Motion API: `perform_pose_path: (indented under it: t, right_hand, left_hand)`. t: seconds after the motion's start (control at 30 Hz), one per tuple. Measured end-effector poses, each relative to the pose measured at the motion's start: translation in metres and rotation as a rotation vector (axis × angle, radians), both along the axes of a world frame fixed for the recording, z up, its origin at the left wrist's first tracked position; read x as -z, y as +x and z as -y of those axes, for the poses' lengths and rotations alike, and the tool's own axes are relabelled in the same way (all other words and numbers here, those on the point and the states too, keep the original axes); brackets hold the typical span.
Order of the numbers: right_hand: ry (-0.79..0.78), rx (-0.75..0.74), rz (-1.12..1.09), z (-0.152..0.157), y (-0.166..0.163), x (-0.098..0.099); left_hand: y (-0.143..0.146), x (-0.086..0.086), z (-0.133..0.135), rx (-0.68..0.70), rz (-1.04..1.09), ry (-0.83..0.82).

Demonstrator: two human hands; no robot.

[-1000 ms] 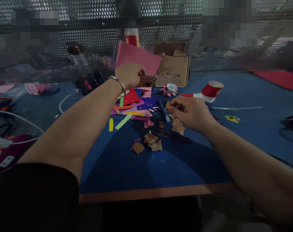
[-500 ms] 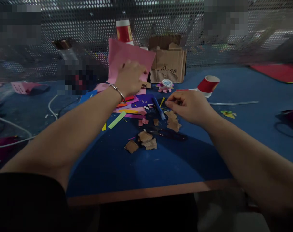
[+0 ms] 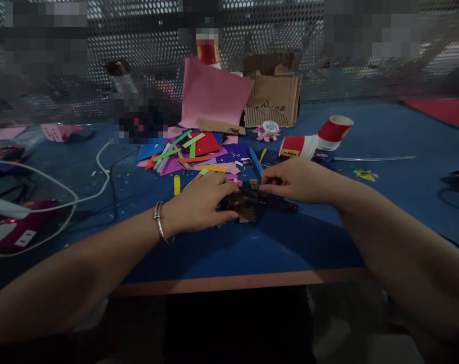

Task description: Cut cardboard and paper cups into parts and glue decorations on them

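My left hand [image 3: 202, 202], a silver bracelet at its wrist, is low over the blue table with thumb and fingers apart. It partly covers torn cardboard scraps [image 3: 247, 215]. My right hand [image 3: 301, 178] has its fingers curled together beside a small cardboard square [image 3: 254, 184]; whatever is between the fingertips is hidden. Dark scissors [image 3: 280, 203] lie just below it, their blades reaching towards my left hand. A blue pen-like stick [image 3: 256, 161] rests beyond my right fingertips. Behind my left hand is a heap of coloured paper strips, with a red sheet [image 3: 207, 143] on it.
A pink sheet [image 3: 216, 96] leans upright beside a cardboard box [image 3: 277, 98]. Red paper cups [image 3: 295, 146] stand and lie at the right, near a small pink paper figure [image 3: 268, 131]. A white cable [image 3: 77, 197] loops across the left. Perforated metal [image 3: 229, 25] closes the back.
My left hand has come back from the pink sheet, down to the cardboard scraps. My right hand has moved slightly lower, towards the scissors. The view has shifted a little.
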State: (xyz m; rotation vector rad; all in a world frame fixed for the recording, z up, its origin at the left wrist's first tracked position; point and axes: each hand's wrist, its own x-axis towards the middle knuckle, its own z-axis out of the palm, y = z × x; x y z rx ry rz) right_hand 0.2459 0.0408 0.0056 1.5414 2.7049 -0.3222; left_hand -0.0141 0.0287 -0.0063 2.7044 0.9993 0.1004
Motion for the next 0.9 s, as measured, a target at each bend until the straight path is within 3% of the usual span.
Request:
perform_pose_path:
  t: [0.3,0.57,0.67,0.9]
  right_hand:
    - [-0.059,0.013,0.087,0.010,-0.009,-0.004]
    - [-0.001,-0.013,0.132,0.015,-0.011,-0.005]
    - [-0.011,-0.070,0.101,0.017,-0.010,-0.003]
    - [0.023,-0.115,0.115,0.017,-0.012,0.001]
  left_hand:
    - [-0.002,0.002,-0.015,0.001,0.128,-0.022]
    - [-0.011,0.007,-0.021,-0.190,0.382,-0.068]
    - [-0.012,0.007,-0.021,-0.186,0.358,-0.062]
    - [-0.010,0.001,-0.014,-0.091,0.085,-0.012]
